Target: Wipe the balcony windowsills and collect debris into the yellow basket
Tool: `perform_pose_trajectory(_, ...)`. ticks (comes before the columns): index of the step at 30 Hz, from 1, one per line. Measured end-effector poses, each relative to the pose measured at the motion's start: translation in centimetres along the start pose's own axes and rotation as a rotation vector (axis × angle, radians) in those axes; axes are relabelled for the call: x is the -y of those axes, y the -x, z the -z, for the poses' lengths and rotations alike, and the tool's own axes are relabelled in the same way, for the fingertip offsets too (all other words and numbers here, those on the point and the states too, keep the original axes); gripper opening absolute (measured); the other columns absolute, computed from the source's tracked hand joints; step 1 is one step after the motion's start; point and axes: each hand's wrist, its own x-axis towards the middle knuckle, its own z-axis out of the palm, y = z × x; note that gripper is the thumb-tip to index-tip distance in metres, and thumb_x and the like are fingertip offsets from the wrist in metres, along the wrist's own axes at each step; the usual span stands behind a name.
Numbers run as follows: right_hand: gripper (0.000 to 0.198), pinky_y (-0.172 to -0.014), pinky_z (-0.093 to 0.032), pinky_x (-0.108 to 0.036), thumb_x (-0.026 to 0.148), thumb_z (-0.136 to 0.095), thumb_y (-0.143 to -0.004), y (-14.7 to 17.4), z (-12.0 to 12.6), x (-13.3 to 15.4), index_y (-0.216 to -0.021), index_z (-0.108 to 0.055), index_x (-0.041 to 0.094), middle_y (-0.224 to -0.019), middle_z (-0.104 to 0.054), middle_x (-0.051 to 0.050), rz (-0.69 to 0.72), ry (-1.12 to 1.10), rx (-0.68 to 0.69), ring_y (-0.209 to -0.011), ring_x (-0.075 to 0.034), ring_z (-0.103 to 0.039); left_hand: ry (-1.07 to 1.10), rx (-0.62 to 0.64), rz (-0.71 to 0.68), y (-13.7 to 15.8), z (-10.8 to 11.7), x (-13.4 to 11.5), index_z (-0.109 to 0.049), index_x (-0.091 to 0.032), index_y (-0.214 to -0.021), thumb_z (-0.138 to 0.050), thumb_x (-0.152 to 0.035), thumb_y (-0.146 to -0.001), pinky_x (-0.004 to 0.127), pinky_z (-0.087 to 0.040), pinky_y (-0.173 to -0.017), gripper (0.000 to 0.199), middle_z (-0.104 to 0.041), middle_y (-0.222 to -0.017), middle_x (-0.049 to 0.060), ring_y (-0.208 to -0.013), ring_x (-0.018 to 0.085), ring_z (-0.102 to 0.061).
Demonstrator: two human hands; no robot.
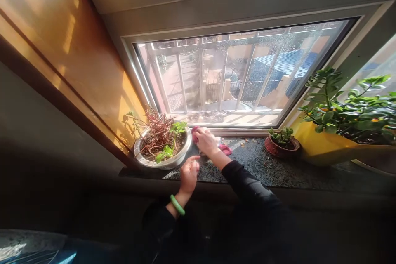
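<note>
Clearly, my right hand (pixel 206 142) has its fingers curled down onto a dusky pink cloth (pixel 225 149), gripping it against the dark speckled windowsill (pixel 247 164); one fold pokes out beyond my fingertips, another lies spread beside my wrist. My left hand (pixel 189 174) hangs at the sill's front edge, fingers bent inward, and I cannot tell whether anything is inside it; a green bangle (pixel 177 205) circles that wrist. What crowds me most is the white flowerpot (pixel 176 161) on my left, its rim just beside the cloth and both hands, so there is little room on that side. Out of its soil rise a tangle of reddish bare stems (pixel 156 126) and some bright green leaves (pixel 165 153), part of them leaning toward my hands. Behind the cloth, the bottom of the pale window frame (pixel 241 132) closes off the back of the sill. Rightward the stone is freer, with pale dry scraps (pixel 244 143) scattered over it, as far as a small terracotta pot (pixel 276 149) holding a low succulent (pixel 281 134). Just past that stands a big jade plant (pixel 365 111) in yellow wrapping (pixel 312 142), its branches spreading across the sill's right end. An orange-brown wooden panel (pixel 102 62) slants down on the left behind the flowerpot. Through the dusty glass I see white bars (pixel 202 78) and a blue roof (pixel 278 66).
</note>
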Motion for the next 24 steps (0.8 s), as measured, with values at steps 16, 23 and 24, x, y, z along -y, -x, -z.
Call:
perform_pose_trajectory(16,0.041,-0.097,-0.038,-0.036,0.034,-0.059,-0.087,-0.5,1.2,2.7,-0.126,-0.062,0.022,-0.134,-0.062,-0.007,-0.001,0.040,0.030,-0.115,-0.027,-0.048,0.267,0.031,0.065,-1.9,-0.8,0.1,-0.070,-0.013,-0.099,-0.066,-0.050,-0.083,0.018,-0.022,-0.042,0.041,-0.045,-0.056,-0.006,-0.045,0.006,-0.033)
perform_pose_trajectory(23,0.033,-0.088,-0.041,-0.036,0.029,-0.058,-0.087,2.9,3.2,-3.4,-0.118,-0.063,0.020,-0.125,-0.066,-0.011,-0.184,0.077,0.027,-0.111,-0.028,-0.052,0.342,0.058,0.095,-1.5,-0.3,-0.7,-0.067,-0.012,-0.100,-0.067,-0.046,-0.083,0.017,-0.020,-0.041,0.038,-0.042,-0.057,-0.007,-0.043,0.004,-0.031)
perform_pose_trajectory(24,0.031,-0.089,-0.041,-0.036,0.028,-0.058,-0.087,3.4,3.5,-4.1,-0.116,-0.064,0.020,-0.123,-0.067,-0.011,-0.230,0.089,0.009,-0.111,-0.028,-0.053,0.361,0.057,0.098,-1.5,-0.3,-0.8,-0.067,-0.012,-0.100,-0.067,-0.046,-0.083,0.017,-0.020,-0.041,0.037,-0.042,-0.057,-0.007,-0.043,0.004,-0.031)
